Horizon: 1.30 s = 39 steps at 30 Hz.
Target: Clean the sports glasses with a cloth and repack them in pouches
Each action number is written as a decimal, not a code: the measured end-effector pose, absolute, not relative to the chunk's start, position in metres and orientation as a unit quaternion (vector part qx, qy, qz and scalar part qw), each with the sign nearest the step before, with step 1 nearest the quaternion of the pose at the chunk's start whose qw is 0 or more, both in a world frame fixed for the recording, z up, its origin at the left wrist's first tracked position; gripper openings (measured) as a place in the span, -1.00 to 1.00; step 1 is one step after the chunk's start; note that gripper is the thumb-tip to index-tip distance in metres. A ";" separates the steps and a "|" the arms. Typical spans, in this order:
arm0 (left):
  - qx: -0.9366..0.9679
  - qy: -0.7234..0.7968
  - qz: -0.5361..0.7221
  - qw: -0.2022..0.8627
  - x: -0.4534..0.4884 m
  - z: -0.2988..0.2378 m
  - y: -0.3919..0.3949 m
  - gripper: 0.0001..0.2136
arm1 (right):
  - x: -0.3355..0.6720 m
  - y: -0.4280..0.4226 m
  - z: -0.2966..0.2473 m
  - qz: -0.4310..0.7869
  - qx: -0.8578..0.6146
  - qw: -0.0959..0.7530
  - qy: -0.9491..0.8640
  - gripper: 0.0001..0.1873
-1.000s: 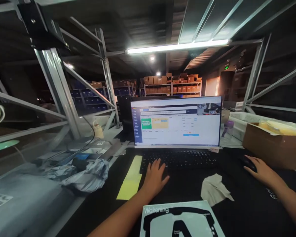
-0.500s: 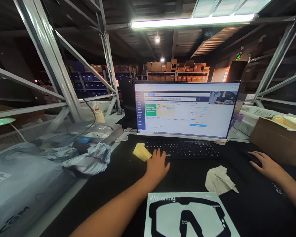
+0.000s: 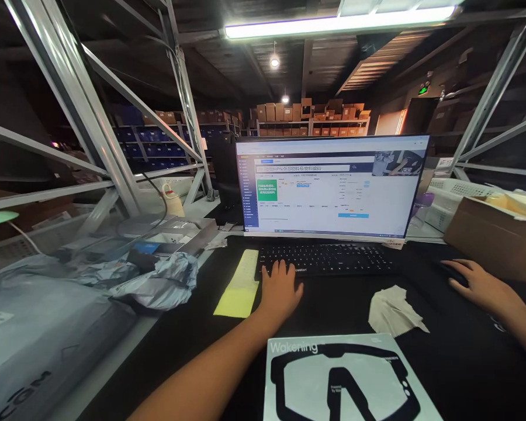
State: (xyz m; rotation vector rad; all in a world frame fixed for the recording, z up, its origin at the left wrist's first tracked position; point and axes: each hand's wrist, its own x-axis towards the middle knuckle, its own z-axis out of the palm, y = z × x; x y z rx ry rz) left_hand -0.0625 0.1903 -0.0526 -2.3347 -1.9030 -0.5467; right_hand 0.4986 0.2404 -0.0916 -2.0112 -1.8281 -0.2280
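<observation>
My left hand (image 3: 281, 292) lies palm down at the lower left of a black keyboard (image 3: 333, 257), its fingers outstretched on the keys and front edge and holding nothing. Beside it on the left is a yellow paper slip (image 3: 239, 286), paler towards the keyboard. Over at the right, my right hand (image 3: 482, 283) is curved over a dark computer mouse (image 3: 454, 273), which it partly hides. A white box printed "Wakening" (image 3: 307, 380) with a black goggle-like outline lies in front of me. Behind the keyboard stands a lit monitor (image 3: 307, 193) with a form on screen.
A crumpled beige paper (image 3: 397, 311) rests on the black mat between box and mouse. Grey plastic bags (image 3: 48, 327) and opened packaging crowd the left side. An open cardboard box (image 3: 495, 240) stands right, beyond the mouse. Metal rack posts (image 3: 70, 93) flank the desk.
The yellow slip looks longer and reaches nearer to me, showing a pale and a bright part. A yellow panel on the screen has turned white. Both hands stay in about the same places.
</observation>
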 end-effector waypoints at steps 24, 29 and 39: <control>-0.768 -0.618 -0.127 0.112 -0.063 -0.054 0.189 -0.52 | 0.496 0.244 -0.087 -0.055 -0.726 0.212 -0.652 -0.52; -0.769 -0.617 -0.124 0.111 -0.064 -0.053 0.190 -0.52 | 0.501 0.247 -0.093 -0.063 -0.715 0.241 -0.653 -0.46; -0.761 -0.626 -0.126 0.112 -0.063 -0.055 0.192 -0.50 | 0.397 0.219 -0.015 -0.182 -0.649 0.369 -0.639 -0.49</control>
